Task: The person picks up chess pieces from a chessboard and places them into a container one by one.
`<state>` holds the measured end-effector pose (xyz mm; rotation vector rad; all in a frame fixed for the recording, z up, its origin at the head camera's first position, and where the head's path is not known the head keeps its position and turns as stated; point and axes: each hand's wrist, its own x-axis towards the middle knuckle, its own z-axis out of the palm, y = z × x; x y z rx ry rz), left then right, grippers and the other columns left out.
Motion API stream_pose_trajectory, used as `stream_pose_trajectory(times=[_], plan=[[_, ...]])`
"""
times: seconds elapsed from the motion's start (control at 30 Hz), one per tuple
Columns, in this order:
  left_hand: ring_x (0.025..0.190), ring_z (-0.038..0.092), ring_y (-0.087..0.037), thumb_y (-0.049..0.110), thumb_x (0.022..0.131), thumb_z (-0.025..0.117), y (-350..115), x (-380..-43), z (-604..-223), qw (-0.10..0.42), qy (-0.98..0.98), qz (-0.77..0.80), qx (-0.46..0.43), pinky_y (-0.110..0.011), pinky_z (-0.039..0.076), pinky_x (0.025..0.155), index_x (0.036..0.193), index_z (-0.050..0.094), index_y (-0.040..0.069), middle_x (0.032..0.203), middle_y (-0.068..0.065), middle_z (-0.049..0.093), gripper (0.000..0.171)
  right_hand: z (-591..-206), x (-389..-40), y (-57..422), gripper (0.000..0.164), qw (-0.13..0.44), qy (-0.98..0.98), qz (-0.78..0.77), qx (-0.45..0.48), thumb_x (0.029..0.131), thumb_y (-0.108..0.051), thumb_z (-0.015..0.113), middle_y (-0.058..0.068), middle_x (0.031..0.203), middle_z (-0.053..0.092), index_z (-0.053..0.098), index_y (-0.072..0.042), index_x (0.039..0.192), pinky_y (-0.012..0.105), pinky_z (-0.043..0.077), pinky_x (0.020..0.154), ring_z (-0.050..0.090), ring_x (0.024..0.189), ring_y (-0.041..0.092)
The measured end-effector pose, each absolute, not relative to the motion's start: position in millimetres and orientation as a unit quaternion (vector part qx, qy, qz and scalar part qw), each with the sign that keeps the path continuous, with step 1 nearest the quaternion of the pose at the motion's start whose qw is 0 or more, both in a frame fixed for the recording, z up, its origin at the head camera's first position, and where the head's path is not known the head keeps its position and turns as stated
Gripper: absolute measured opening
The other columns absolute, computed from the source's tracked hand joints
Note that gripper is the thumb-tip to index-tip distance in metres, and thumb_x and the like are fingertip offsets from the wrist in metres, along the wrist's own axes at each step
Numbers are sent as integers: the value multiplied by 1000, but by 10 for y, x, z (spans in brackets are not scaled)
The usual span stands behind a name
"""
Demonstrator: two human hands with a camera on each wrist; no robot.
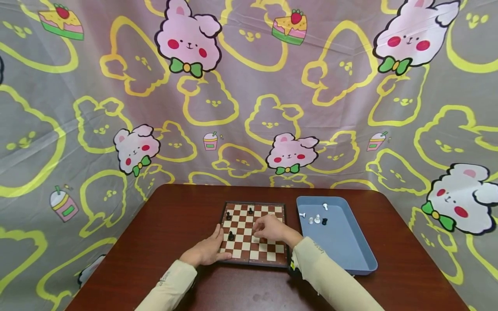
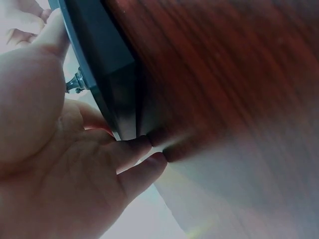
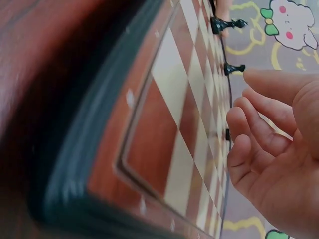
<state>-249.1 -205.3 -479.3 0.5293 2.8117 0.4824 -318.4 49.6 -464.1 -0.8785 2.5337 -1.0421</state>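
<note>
A chessboard (image 1: 238,252) of brown and cream squares lies on the table, with three black chess pieces on it. One black piece (image 1: 231,236) stands near my left hand (image 1: 210,249), whose fingers lie along the board's left side while the thumb reaches along its front edge. In the left wrist view, fingertips (image 2: 158,158) touch the tabletop beside the dark board rim (image 2: 112,74). My right hand (image 1: 270,227) hovers over the board's right half, fingers loosely bent. The right wrist view shows nothing between its thumb and fingers (image 3: 241,149); a small black piece (image 3: 233,68) stands beyond the thumb tip.
Right of the board sits a blue-grey tray (image 1: 342,255). It holds several white chess pieces (image 1: 317,219) and a black one (image 1: 324,221), all towards its far left part. A patterned cloth (image 1: 249,108) hangs behind the brown table (image 1: 167,216).
</note>
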Motion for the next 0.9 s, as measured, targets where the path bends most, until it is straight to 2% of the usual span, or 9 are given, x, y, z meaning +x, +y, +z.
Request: stream_pose_trajectory(times=[0.2,0.43,0.6,0.9], plan=[[126,40,-42,51,87,61,-2061,-2498,-4794,120,963,163,178,-46,41,95,143,21,-14,151,-32,8,95,-4691,-3160,317,17,128,873,-363,-300,87,-16,70,-7,88,65,70,-8,102,30,50,69,60,81,10],[125,41,-42,51,86,62,-2065,-2511,-4826,118,964,160,179,-47,42,94,143,21,-14,151,-32,8,95,-4758,-3145,123,16,121,876,-360,-297,86,-15,70,-7,87,65,71,-10,101,27,50,66,60,79,8],[125,42,-42,51,86,62,-2057,-2504,-4814,118,964,162,177,-46,42,94,143,21,-14,151,-32,9,96,-4775,-3160,23,17,109,885,-350,-287,85,-17,71,-5,92,66,71,-13,101,28,49,71,60,85,11],[125,42,-42,50,86,62,-2033,-2496,-4808,111,965,161,174,-47,42,93,143,22,-14,151,-32,10,95,-4818,-3194,-97,22,91,881,-334,-322,84,-16,73,-3,91,67,71,-8,104,26,49,72,60,83,8]])
